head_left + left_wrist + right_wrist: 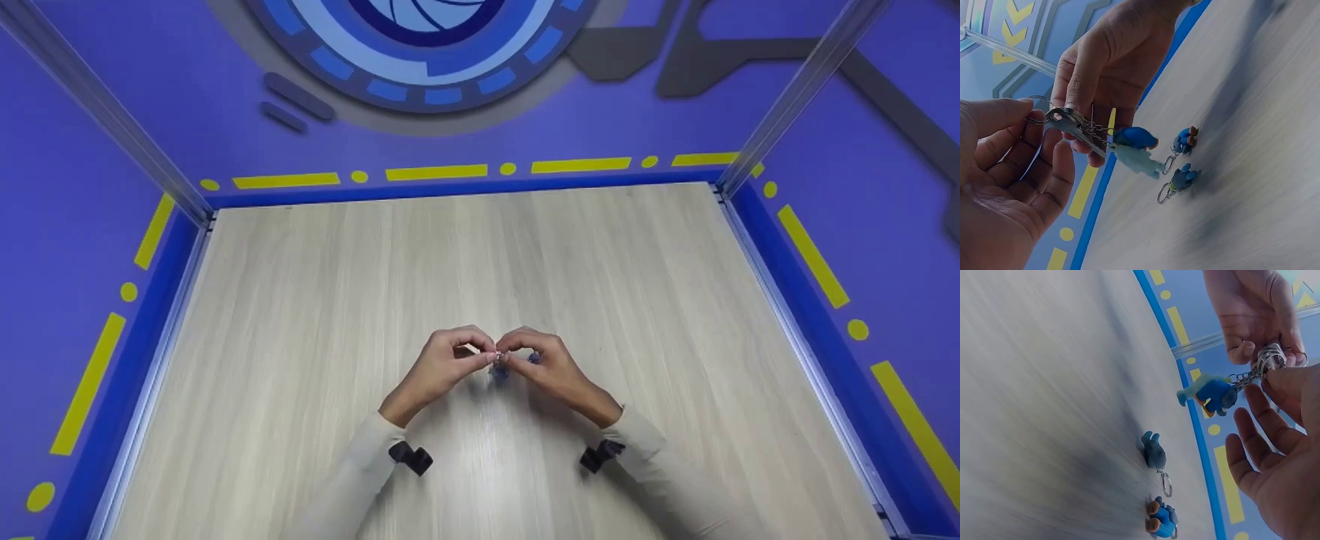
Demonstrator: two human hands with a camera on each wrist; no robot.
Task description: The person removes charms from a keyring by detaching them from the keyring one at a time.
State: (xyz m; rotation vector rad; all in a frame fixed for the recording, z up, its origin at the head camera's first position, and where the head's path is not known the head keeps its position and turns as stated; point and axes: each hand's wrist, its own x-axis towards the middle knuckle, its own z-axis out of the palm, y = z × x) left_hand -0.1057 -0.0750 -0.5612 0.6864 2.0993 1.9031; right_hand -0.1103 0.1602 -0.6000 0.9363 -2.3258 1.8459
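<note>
In front of me my left hand [444, 366] and right hand [553, 369] meet at the fingertips. With thumb and index finger, the left hand [1002, 163] pinches a metal split ring [1039, 101]. Close beside it, the right hand [1275, 455] pinches the cluster of keychain rings [1271, 357]. A silver key [1079, 135] hangs among these rings. Short chains carry a blue figurine [1134, 136] and a pale green figurine [1135, 160], both dangling above the table. Fingers partly hide where the rings join.
Two more figurine keychains lie on the wooden table [360, 285]: a blue and orange one [1161, 518] and a grey-blue one [1154, 451], each with its own ring. Purple panels [465, 142] border the table at the back and sides.
</note>
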